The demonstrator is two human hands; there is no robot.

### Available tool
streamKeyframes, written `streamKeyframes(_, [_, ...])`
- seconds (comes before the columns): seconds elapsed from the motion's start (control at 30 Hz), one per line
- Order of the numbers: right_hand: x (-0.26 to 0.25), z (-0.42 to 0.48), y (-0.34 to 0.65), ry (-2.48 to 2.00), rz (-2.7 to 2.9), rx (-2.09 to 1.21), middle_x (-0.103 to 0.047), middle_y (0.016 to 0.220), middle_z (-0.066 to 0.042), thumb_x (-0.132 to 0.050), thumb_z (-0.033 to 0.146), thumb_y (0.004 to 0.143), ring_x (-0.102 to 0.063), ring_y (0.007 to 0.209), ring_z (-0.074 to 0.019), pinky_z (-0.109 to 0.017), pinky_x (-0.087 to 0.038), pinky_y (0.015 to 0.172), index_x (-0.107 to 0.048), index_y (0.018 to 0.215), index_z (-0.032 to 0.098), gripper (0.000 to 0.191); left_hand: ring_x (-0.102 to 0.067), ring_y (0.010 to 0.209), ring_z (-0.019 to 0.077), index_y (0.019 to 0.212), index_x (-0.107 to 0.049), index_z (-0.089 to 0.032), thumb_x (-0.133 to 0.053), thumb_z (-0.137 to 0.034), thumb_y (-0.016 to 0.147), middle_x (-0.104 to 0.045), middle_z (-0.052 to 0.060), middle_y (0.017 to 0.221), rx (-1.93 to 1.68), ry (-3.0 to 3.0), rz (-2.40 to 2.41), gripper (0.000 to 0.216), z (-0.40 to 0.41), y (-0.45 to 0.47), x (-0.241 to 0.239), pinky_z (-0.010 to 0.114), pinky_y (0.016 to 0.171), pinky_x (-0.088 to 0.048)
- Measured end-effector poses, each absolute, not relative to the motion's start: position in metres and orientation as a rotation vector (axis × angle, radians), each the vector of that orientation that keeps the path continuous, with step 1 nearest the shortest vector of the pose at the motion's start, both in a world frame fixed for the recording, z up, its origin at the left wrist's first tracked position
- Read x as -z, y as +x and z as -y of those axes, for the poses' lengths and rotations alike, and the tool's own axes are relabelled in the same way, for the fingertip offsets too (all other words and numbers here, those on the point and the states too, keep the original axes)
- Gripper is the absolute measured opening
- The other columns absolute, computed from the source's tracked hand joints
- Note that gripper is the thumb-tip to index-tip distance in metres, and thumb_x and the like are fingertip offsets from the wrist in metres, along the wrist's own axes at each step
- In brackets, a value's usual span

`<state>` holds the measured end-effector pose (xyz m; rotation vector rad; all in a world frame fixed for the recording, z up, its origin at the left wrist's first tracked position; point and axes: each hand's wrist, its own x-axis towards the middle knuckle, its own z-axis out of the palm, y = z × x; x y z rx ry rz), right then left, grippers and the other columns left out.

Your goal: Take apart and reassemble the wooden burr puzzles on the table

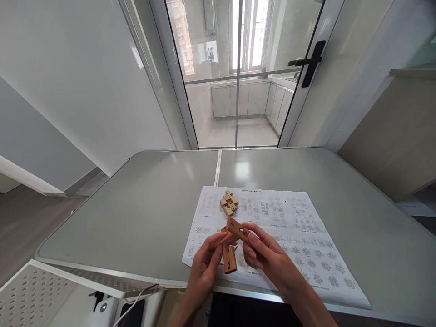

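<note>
Between my two hands is a brown wooden interlocking puzzle (230, 259), made of flat slotted pieces crossing one another. My left hand (205, 263) pinches its left side with thumb and fingers. On the right side, my right hand (264, 250) grips a slotted wooden piece (235, 225) that slants across the top of the puzzle. One piece points down toward the table's front edge and bears a dark mark. Whether the slanting piece is locked into the others, I cannot tell. Just beyond my hands, a smaller light wooden puzzle (229, 203) lies on the printed sheet.
A large paper sheet (320, 254) printed with puzzle diagrams lies under my hands on the grey table (136, 218). Behind the table stands a glass door (238, 113) with a black handle (311, 63). A white cable (134, 303) and a perforated white panel (37, 290) are at lower left.
</note>
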<state>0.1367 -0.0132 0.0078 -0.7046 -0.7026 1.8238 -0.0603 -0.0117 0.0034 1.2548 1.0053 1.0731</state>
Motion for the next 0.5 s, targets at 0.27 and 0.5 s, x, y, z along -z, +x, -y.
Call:
streamKeyframes(0.27, [-0.004,0.015,0.135,-0.646,0.621,-1.990,-0.051,0.068,0.006,-0.077,0.049,0.093,-0.030,0.052,-0.0077,-0.027,-0.024,0.056,-0.062,0.128,0.025,0.045,-0.074,0.094,0.0275,0.123,-0.070,-0.021,-0.066,-0.050,0.097,-0.078,0.011,0.113,-1.026,1.164,-0.940,0.039,0.009,-0.070,0.006,0.041,0.094,-0.055])
streamKeyframes(0.5, [-0.008,0.021,0.119,-0.567,0.652,-2.058,-0.056,0.074,0.008,-0.071,0.047,0.099,-0.035,0.050,-0.0060,-0.025,-0.026,0.055,-0.044,0.130,0.029,0.045,-0.069,0.110,0.0297,0.123,-0.070,-0.020,-0.063,-0.056,0.097,-0.075,0.011,0.120,-1.063,1.072,-1.014,0.045,0.007,-0.070,0.010,0.038,0.095,-0.055])
